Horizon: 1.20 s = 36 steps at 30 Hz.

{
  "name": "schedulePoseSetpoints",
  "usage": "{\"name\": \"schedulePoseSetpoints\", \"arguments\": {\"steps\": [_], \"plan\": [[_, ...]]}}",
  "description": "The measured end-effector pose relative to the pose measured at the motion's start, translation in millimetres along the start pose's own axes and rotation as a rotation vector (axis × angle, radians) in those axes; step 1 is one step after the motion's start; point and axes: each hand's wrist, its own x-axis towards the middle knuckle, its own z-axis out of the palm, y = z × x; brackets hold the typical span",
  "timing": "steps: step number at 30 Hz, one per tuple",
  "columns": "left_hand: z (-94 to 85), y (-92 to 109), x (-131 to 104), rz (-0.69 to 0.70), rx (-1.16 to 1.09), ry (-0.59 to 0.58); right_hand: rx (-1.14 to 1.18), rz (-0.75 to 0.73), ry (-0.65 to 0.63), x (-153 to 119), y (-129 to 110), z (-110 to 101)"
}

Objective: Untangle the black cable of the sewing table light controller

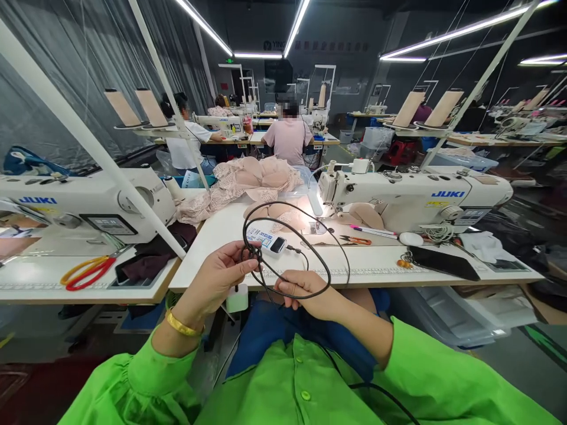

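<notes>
Just below frame centre, the looped black cable (254, 254) is pinched by the right hand (305, 289) and, to the left, by the left hand (230, 265). Beyond, on the table (215, 239), a white device (275, 244) could be dragged if its lead (293, 249) were snagged by the cable.

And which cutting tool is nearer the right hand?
The orange snips beside the pen; the red and yellow scissors lie farther off, on the left table.
</notes>
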Motion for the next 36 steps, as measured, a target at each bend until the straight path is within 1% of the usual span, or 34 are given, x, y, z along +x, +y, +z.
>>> {"name": "schedulePoseSetpoints", "arguments": {"steps": [3,6,7,9,11,12,14,15,17,19,21,23,25,27,29,31,32,34,36], "plan": [[4.2,-0.8,1.3,-0.006,0.027,-0.023,-0.016,-0.032,0.030,9.0,-4.2,-9.6],[3.7,-0.9,4.0,0.007,0.011,0.011,-0.032,-0.061,0.069,12.7,-7.7,-16.2],[2.1,-0.9,4.5,0.007,0.011,0.019,-0.060,-0.101,0.115,12.0,-8.9,-17.7],[-2.2,-1.6,4.5,0.005,0.026,0.012,-0.157,-0.211,0.251,9.1,-12.4,-20.3],[-5.6,-3.6,3.5,0.005,0.045,-0.037,-0.264,-0.321,0.373,6.4,-17.8,-22.7],[-6.4,-5.1,2.9,0.009,0.048,-0.070,-0.303,-0.359,0.402,6.0,-20.8,-23.5],[-5.4,-8.2,1.3,0.026,0.042,-0.126,-0.335,-0.372,0.388,8.2,-26.4,-23.9],[-3.9,-9.5,0.3,0.036,0.038,-0.143,-0.325,-0.340,0.356,10.7,-28.3,-23.2],[0.2,-11.0,-2.5,0.054,0.041,-0.154,-0.234,-0.222,0.259,17.5,-29.6,-20.2],[3.7,-11.0,-6.0,0.057,0.057,-0.159,-0.043,-0.110,0.153,24.4,-27.5,-15.7],[5.6,-9.8,-9.6,0.048,0.070,-0.181,0.209,-0.047,0.071,29.0,-24.2,-10.6],[6.0,-8.2,-12.6,0.042,0.066,-0.217,0.461,-0.012,0.029,30.3,-21.7,-5.6],[6.3,-7.2,-14.7,0.036,0.044,-0.248,0.662,0.016,-0.008,29.4,-20.7,-0.8],[7.1,-6.9,-16.0,0.032,0.019,-0.258,0.794,0.044,-0.051,28.0,-20.8,4.0],[7.9,-7.3,-16.8,0.033,0.015,-0.263,0.854,0.051,-0.093,27.8,-20.8,8.4],[7.4,-8.1,-17.7,0.043,0.028,-0.262,0.863,0.025,-0.097,29.5,-19.6,10.4],[6.1,-8.5,-18.2,0.043,0.034,-0.257,0.857,0.007,-0.075,30.9,-18.2,9.2],[1.3,-9.6,-19.6,0.029,0.021,-0.229,0.817,-0.046,0.021,34.1,-13.5,-0.1],[-5.2,-10.8,-21.7,0.007,-0.013,-0.198,0.686,-0.126,0.162,36.1,-6.4,-19.9]]}}
